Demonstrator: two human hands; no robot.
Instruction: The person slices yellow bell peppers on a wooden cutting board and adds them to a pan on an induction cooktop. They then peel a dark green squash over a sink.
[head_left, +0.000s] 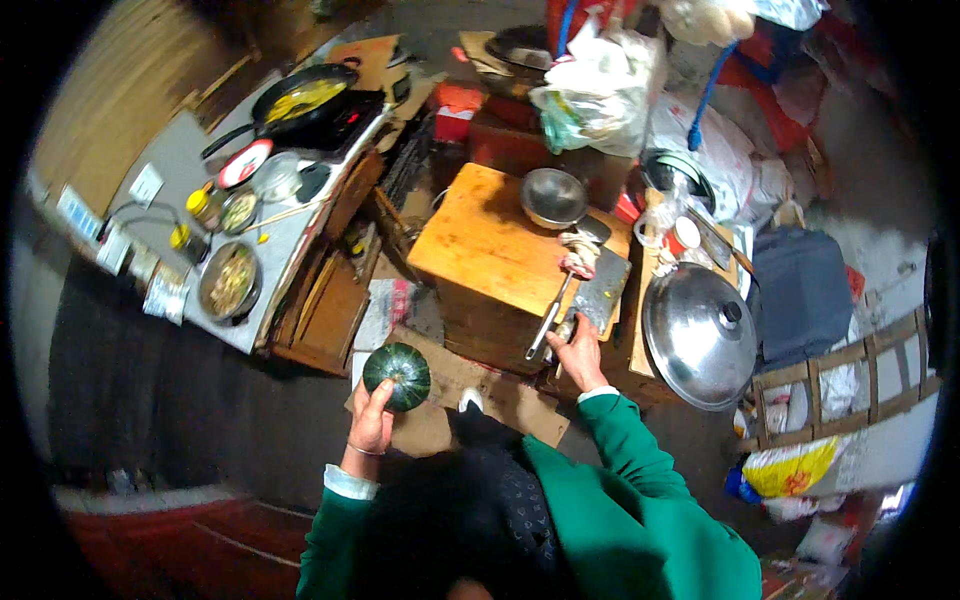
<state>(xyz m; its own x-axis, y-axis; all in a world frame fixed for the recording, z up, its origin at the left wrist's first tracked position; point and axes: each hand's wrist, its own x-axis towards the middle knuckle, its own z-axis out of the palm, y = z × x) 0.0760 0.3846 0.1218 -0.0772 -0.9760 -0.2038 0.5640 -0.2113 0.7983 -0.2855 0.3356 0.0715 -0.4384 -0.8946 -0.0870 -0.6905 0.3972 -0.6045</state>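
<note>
My left hand (371, 420) holds a round dark-green squash (397, 375) with pale stripes, thumb across its near side. It is held above the cardboard on the floor, left of a wooden board. My right hand (579, 354) is at the board's near right corner, its fingers at the handle end of a cleaver (604, 289). Whether they have closed on that handle is hard to tell. The cleaver's broad grey blade lies flat on the wooden cutting board (480, 240). Beside it, a slim metal-handled tool (547, 322) juts past the board's edge. A crumpled cloth (578, 255) touches both.
A steel bowl (553, 196) sits at the board's back. To the right are a large domed pot lid (699, 337) and a second knife (720, 244). The left counter (289, 232) carries a frying pan (300, 97) with yellow food and a bowl of food (229, 281).
</note>
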